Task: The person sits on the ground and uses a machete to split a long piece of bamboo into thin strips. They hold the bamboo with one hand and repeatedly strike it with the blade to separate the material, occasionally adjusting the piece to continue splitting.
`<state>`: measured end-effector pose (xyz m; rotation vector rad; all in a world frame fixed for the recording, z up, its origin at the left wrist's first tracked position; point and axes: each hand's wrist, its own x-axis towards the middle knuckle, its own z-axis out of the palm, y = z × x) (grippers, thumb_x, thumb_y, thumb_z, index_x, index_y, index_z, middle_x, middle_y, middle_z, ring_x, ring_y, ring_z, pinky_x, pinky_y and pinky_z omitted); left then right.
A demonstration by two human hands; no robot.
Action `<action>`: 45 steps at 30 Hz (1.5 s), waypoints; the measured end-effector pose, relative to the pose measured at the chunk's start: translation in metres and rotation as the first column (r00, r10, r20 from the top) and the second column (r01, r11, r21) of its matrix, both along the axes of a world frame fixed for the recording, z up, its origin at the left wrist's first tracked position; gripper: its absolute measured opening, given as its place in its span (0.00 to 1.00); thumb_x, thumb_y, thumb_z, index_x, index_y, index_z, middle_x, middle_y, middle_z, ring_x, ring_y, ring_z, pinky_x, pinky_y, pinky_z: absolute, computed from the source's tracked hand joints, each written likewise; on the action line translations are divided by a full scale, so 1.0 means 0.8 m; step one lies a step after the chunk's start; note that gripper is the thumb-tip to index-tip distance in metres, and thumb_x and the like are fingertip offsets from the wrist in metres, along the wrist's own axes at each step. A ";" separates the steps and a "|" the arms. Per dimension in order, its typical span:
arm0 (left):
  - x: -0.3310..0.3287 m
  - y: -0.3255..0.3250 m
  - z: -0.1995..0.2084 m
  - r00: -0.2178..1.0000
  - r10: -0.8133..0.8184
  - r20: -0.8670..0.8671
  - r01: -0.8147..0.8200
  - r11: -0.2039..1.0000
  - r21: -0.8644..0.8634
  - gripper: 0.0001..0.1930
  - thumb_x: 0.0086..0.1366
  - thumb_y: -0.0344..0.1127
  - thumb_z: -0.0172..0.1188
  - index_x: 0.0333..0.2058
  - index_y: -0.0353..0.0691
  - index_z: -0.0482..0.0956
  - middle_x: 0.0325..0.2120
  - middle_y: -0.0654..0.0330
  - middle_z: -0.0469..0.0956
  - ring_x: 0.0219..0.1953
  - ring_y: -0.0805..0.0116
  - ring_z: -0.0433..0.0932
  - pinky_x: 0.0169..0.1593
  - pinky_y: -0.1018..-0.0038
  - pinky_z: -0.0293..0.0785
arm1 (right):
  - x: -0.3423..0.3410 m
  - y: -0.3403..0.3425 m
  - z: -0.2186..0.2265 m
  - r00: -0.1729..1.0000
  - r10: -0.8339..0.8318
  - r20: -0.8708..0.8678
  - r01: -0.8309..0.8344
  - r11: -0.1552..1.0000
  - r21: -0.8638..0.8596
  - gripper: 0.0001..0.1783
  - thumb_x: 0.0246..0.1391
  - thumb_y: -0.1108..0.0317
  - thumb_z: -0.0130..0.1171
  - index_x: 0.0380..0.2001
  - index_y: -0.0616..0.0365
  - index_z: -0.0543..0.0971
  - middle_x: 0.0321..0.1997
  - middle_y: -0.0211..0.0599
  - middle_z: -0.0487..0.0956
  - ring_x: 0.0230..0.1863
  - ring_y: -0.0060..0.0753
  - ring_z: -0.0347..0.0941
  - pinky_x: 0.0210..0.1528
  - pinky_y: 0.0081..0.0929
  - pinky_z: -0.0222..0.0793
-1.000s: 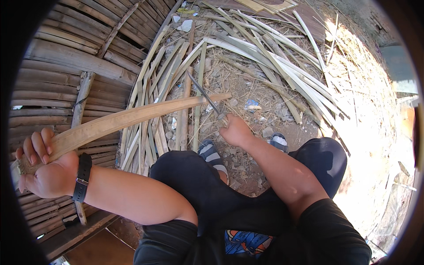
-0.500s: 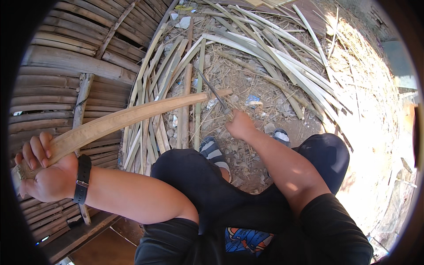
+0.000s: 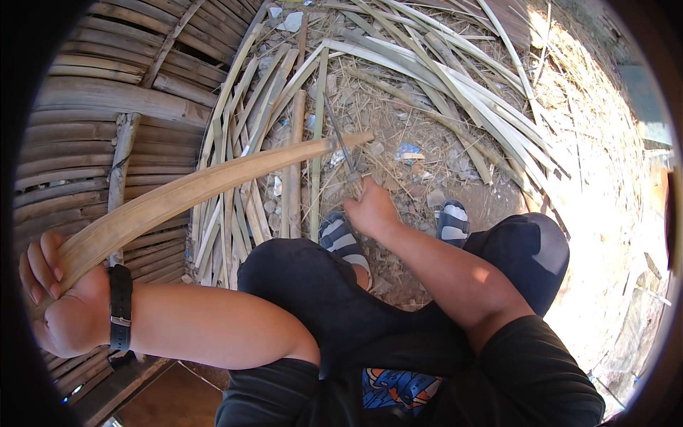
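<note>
Far out on the left, my left hand (image 3: 67,299) is closed around the near end of a long split bamboo strip (image 3: 192,187). The strip slants up and away to the right, its narrow far end in front of my feet. My right hand (image 3: 371,208) grips the handle of a knife (image 3: 339,132) with a long, thin dark blade. That blade crosses the strip close to its far end and appears to touch it. The blade's tip points away from me, over the littered ground.
Several pale split bamboo strips (image 3: 491,117) lie in a loose heap ahead; more strips (image 3: 238,167) lean along the left. A slatted bamboo wall (image 3: 78,135) stands at my left. Dirt, straw and scraps cover the ground around my sandalled feet (image 3: 345,238).
My right hand and the knife have shifted left and slightly nearer me. My left hand has moved a little left and down, still holding the bamboo strip.
</note>
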<state>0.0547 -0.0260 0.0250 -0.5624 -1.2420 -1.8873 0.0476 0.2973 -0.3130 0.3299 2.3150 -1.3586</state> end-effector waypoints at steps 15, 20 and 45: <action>0.001 -0.002 0.007 0.998 -0.063 0.014 0.064 0.995 -0.077 0.14 0.58 0.48 0.51 0.26 0.46 0.60 0.23 0.64 0.63 0.19 0.73 0.58 0.29 0.71 0.56 | -0.005 0.025 -0.067 0.999 -0.001 -0.034 -0.001 0.999 -0.033 0.23 0.50 0.63 0.63 0.46 0.67 0.76 0.36 0.59 0.82 0.42 0.59 0.80 0.48 0.46 0.73; 0.002 -0.009 0.006 0.996 -0.084 0.020 0.086 0.993 -0.080 0.15 0.59 0.48 0.51 0.26 0.46 0.60 0.23 0.64 0.63 0.19 0.73 0.58 0.29 0.71 0.56 | -0.006 0.010 -0.055 0.994 -0.005 -0.107 -0.008 0.991 -0.130 0.24 0.50 0.64 0.63 0.47 0.67 0.75 0.30 0.53 0.81 0.33 0.52 0.81 0.40 0.44 0.74; -0.003 0.010 -0.001 1.000 -0.003 -0.005 0.003 1.000 -0.029 0.16 0.64 0.50 0.53 0.35 0.42 0.67 0.21 0.66 0.62 0.17 0.75 0.58 0.26 0.74 0.55 | 0.003 0.017 -0.045 0.965 0.123 -0.232 -0.118 0.992 0.033 0.22 0.51 0.65 0.64 0.44 0.68 0.71 0.33 0.61 0.81 0.40 0.65 0.80 0.44 0.51 0.75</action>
